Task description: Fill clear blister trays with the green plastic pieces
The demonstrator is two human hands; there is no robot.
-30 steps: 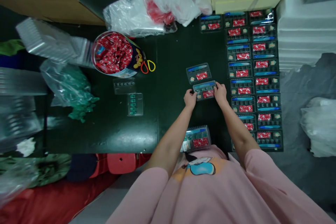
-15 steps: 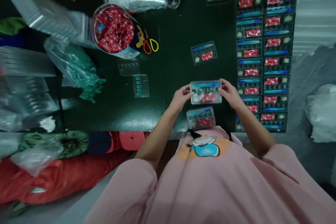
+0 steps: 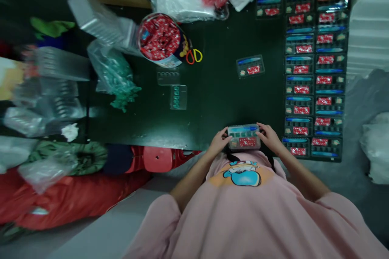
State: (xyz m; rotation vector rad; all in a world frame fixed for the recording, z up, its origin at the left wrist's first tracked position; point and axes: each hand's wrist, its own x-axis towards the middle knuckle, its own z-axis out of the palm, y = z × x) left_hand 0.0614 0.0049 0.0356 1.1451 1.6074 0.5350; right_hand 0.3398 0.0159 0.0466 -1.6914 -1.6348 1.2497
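My left hand [image 3: 219, 142] and right hand [image 3: 269, 136] are gripping the filled tray [image 3: 244, 136] between them, the fingers curling in at its two short ends. The tray is sitting between my fingertips at the near edge of the dark table [image 3: 217, 101], right in front of my pink shirt [image 3: 258, 214]. My left fingers are touching its left end and my right fingers its right end, thumbs pressing toward the near corners; I cannot tell whether another tray is lying underneath.

Its long axis is running left to right across my body, nearly parallel with the table edge. A blue pen [image 3: 243, 128] is lying along the far side, following that same axis, its darker end pointing right. A red packet [image 3: 247, 141] is resting on the near side, right of the middle, and a small tan piece [image 3: 233, 144] is sitting at the near left.

Beyond my hands, a lone tray [image 3: 251, 67] is lying slightly slanted, well apart from my fingers.
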